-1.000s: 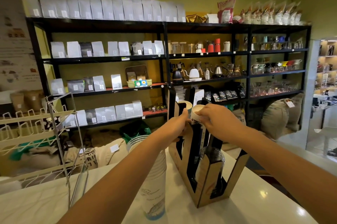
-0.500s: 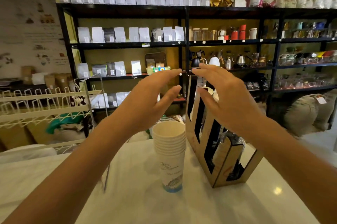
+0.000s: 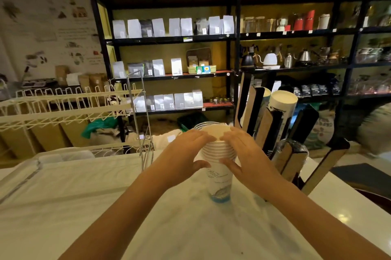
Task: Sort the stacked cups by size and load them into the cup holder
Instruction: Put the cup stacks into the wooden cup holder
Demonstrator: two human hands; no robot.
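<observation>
A stack of white paper cups [image 3: 219, 177] with blue print stands upright on the white counter. My left hand [image 3: 186, 154] wraps its left side and my right hand [image 3: 243, 154] wraps its right side, both around the rims near the top. Just to the right stands the black and cardboard cup holder [image 3: 268, 132]. It has two upside-down cup stacks [image 3: 283, 105] in its back slots and a plastic-wrapped item [image 3: 289, 154] in a front slot.
A white wire rack [image 3: 69, 107] with a metal frame stands on the counter's left. Black shelves [image 3: 230, 37] with white bags, kettles and jars fill the background. The counter's right edge [image 3: 347, 198] lies just past the holder.
Both hands left the holder's top, rose open above the cup stack, and have now come down and closed around the stack. The camera tilted down and nearer.
</observation>
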